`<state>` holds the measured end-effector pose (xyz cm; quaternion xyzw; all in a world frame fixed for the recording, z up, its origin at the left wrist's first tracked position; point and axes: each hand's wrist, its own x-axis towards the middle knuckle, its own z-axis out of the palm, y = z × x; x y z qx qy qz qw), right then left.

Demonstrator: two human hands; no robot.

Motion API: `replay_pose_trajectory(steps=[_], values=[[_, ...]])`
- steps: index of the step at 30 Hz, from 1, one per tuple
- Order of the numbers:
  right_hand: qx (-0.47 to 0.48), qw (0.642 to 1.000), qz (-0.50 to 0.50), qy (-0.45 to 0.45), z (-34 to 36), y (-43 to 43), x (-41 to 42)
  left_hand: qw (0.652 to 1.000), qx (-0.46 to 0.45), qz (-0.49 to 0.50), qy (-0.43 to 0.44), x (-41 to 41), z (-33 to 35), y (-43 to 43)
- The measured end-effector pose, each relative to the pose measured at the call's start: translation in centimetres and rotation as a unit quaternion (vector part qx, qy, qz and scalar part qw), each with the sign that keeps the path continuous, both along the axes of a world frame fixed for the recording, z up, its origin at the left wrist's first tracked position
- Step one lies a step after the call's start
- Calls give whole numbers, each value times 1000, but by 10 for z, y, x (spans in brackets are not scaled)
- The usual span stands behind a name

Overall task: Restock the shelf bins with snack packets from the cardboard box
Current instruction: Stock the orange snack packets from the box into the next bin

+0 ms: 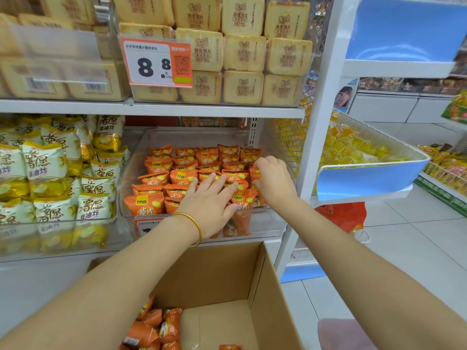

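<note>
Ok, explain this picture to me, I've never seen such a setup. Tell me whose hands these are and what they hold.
There is no machine: one camera worn on a person's head looks down at their own bare hands. The left hand, with a gold bangle, lies flat on orange packets in a clear bin. The right hand curls its fingers round one packet at the bin's right side. Below, an open cardboard box holds a few more.

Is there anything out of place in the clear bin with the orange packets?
Yes: one orange packet stands on end against the front wall of the clear bin, below the neat rows. It looks as if it has slipped down.
</note>
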<state>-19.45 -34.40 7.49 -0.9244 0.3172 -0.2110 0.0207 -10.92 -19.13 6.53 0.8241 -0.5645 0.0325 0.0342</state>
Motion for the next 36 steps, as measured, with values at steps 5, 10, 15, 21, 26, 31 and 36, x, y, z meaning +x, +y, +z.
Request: replay_pose_trajectory(steps=[5, 10, 15, 21, 26, 31, 36], values=[[42, 991, 65, -105, 13, 47, -37, 984, -169, -48, -9, -14, -4, 36], [131, 975, 167, -70, -14, 112, -79, 971, -212, -112, -7, -36, -42, 114], [257, 941, 179, 126, -97, 126, -67, 992, -33, -119, -10, -27, -101, 158], [254, 849, 183, 425, -212, 136, -63, 992, 65, -109, 23, -23, -146, 167], [353, 844, 21, 404, -303, 142, -63, 988, 96, -111, 49, -18, -168, 173], [453, 784, -196, 377, -365, 152, -69, 988, 94, -104, 61, -21, -179, 171], [493, 743, -267, 365, -396, 151, -62, 987, 103, -99, 71, -23, -189, 159]])
